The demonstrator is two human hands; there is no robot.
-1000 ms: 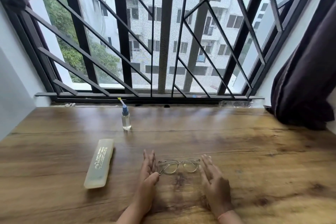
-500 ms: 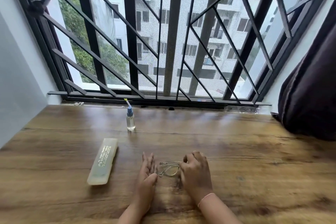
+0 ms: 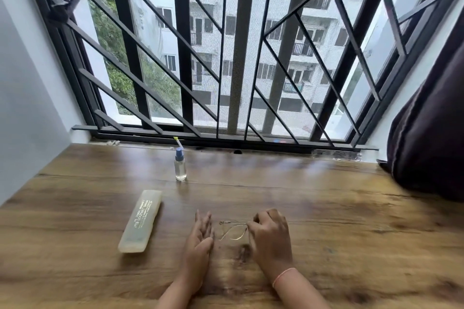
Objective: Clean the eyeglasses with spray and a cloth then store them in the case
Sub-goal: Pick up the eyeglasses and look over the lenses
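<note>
Wood-grain brown desk (image 3: 339, 221) carries everything the task needs, and the work looks barely begun. Thin gold-wire eyeglasses (image 3: 232, 231) lie on the desk between the two hands, near the person. The right hand (image 3: 270, 233) is curled over the right side of the frame, its fingertips apparently pinching the wire there; that half of the eyeglasses is hidden beneath it. The left hand (image 3: 199, 238) stands on its edge just beside the left lens, fingers straight and pressed together, holding nothing.

Judging by how things lie, the step in hand is picking up the eyeglasses. Spraying, wiping and storing all remain. No cloth shows anywhere on the desk.

Two containers are here. A small clear spray bottle with a blue collar and a white, yellow-tipped nozzle (image 3: 180, 168) stands upright, well apart from the hands, towards the black metal window grille (image 3: 238, 57); it looks untouched, and its liquid level is too faint to read. A long, pale yellowish translucent plastic case with printed lettering (image 3: 140, 221) lies shut, left of the left hand. Its cloudy wall hides whatever it contains; the cloth may be inside, though that is only a guess. A dark curtain (image 3: 431, 145) hangs at the far right.
</note>
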